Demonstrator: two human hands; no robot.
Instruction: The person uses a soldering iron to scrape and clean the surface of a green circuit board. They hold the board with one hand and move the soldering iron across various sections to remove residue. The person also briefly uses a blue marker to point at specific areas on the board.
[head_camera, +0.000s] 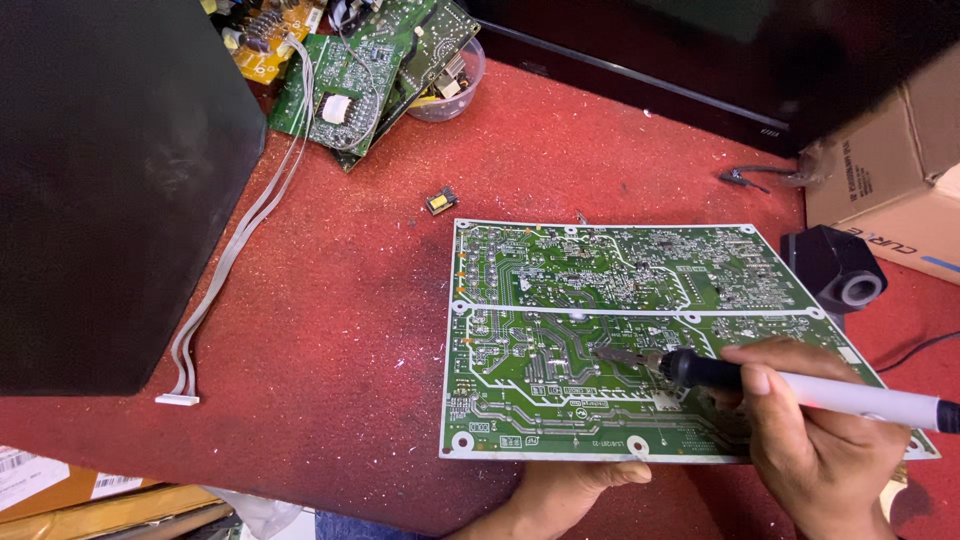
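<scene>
A large green circuit board (600, 300) lies solder-side up on the red cloth. My right hand (815, 440) grips a soldering iron (800, 385) with a black collar and white handle. Its metal tip rests on the board near the middle of the lower half. At the board's near edge is my left hand (570, 490), with the thumb on top of the edge and the fingers hidden beneath.
A big black panel (100, 180) fills the left side, with a grey ribbon cable (230, 260) beside it. Several smaller circuit boards (350, 80) are piled at the back. A small yellow-and-black component (441, 201) lies loose. Cardboard boxes (890, 170) and a black cylinder (835, 268) stand at right.
</scene>
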